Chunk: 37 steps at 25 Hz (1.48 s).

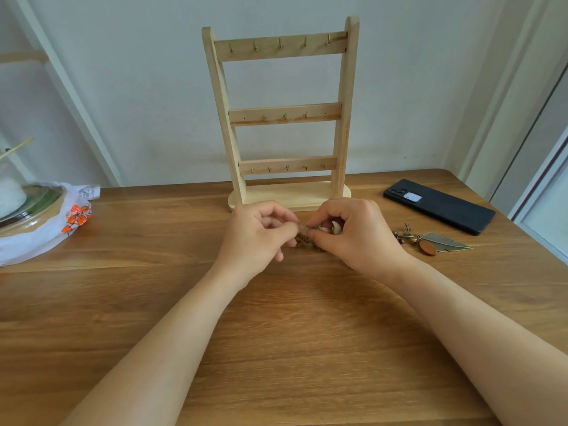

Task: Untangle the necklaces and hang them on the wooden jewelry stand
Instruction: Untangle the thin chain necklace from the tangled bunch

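A tangled bunch of necklaces (305,238) with brown cord, thin chain and pale shell pieces sits between my hands, just above the wooden table (276,318). My left hand (255,238) pinches the chain on the left side. My right hand (356,235) pinches the right side, and its fingers hide most of the shells. The wooden jewelry stand (284,115) is upright right behind my hands. Its three crossbars carry small brass hooks, and nothing hangs on them. A leaf-shaped metal pendant with beads (436,241) lies on the table to the right.
A dark phone (439,206) lies face down at the right, behind the leaf pendant. At the far left a white plastic bag with orange print (61,219) holds a round container. A white wall rises behind the stand.
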Available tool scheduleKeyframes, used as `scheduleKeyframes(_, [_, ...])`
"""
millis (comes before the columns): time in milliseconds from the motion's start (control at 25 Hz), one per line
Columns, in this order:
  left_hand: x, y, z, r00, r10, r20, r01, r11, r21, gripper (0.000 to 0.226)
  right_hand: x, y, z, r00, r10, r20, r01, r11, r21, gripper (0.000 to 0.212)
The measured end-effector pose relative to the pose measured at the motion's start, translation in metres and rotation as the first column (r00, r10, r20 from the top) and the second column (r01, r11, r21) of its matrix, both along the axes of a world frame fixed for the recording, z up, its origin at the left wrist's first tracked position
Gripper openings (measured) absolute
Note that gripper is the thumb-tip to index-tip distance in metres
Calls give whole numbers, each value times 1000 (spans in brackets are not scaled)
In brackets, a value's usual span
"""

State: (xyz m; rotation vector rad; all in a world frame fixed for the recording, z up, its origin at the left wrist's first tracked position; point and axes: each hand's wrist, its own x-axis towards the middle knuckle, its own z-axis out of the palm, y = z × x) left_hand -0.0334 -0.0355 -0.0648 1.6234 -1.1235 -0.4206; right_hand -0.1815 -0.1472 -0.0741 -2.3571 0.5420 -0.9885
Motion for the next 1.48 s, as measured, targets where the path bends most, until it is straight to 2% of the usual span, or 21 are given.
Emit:
scheduleKeyframes(80, [-1,-4,1,971,7,-241,-11,1000,-15,12,0,1,0,1000,11,-9,-10,998,59,7])
scheduleKeyframes(160, [0,-6,1,870,1,-492,-13,1000,-21,15,1,1,0,999,26,-26,-23,993,119,5])
scheduleKeyframes(240, [5,-7,3,809,-8,-587,-23,999,-46,15,1,-1,0,999,27,-37,-21,990,142,5])
scheduleKeyframes(280, [7,-6,3,846,0,-533,-37,998,-58,15,0,-1,-1,999,17,-36,-11,988,151,5])
scheduleKeyframes(320, [9,-5,2,914,18,-404,-51,996,-71,14,0,-2,-1,999,4,-31,1,987,160,5])
scheduleKeyframes(400, [9,-2,1,998,24,-56,-29,995,-93,8,0,-2,0,1000,-12,-26,16,988,152,6])
scheduleKeyframes(480, [7,0,-1,983,-29,181,41,997,-63,5,0,-1,0,999,-19,-38,23,993,112,6])
scheduleKeyframes(560, [7,0,-2,958,-45,284,51,999,-16,7,0,-1,1,998,-29,-47,33,996,89,7])
scheduleKeyframes(600, [8,0,-2,960,-35,278,39,999,-9,7,0,-1,1,998,-26,-51,30,996,87,8])
scheduleKeyframes(680, [9,0,-2,985,-9,171,9,1000,0,6,0,0,3,999,-7,-52,12,996,90,12])
scheduleKeyframes(800, [7,-2,-1,996,-10,-84,14,999,46,5,1,-2,2,999,0,-42,4,995,101,7])
scheduleKeyframes(920, [4,-5,-1,952,-82,-296,111,990,82,12,1,-3,1,1000,-12,-29,16,990,139,3])
scheduleKeyframes(960, [3,-5,-1,948,-102,-302,137,986,97,14,1,-3,1,999,-15,-31,19,990,140,4])
scheduleKeyframes(1040, [4,-5,0,973,-115,-201,144,980,138,13,1,-4,3,999,-29,-25,32,991,133,4])
scheduleKeyframes(1160, [2,-2,0,995,-89,-53,96,983,157,9,1,-1,3,1000,-22,-23,24,994,110,4])
scheduleKeyframes(1240, [2,-2,-1,997,-69,-20,71,983,168,7,0,1,3,1000,-5,-11,6,995,102,5])
scheduleKeyframes(1280, [2,-2,0,997,-59,-49,66,985,162,7,0,1,2,1000,-2,-6,3,995,104,5])
scheduleKeyframes(1360, [4,-2,3,972,-50,-228,75,992,103,11,-1,-1,2,1000,-2,-6,3,995,98,6])
scheduleKeyframes(1480, [6,-3,4,860,-150,-487,210,975,71,18,2,2,1,999,6,-35,-3,996,85,4])
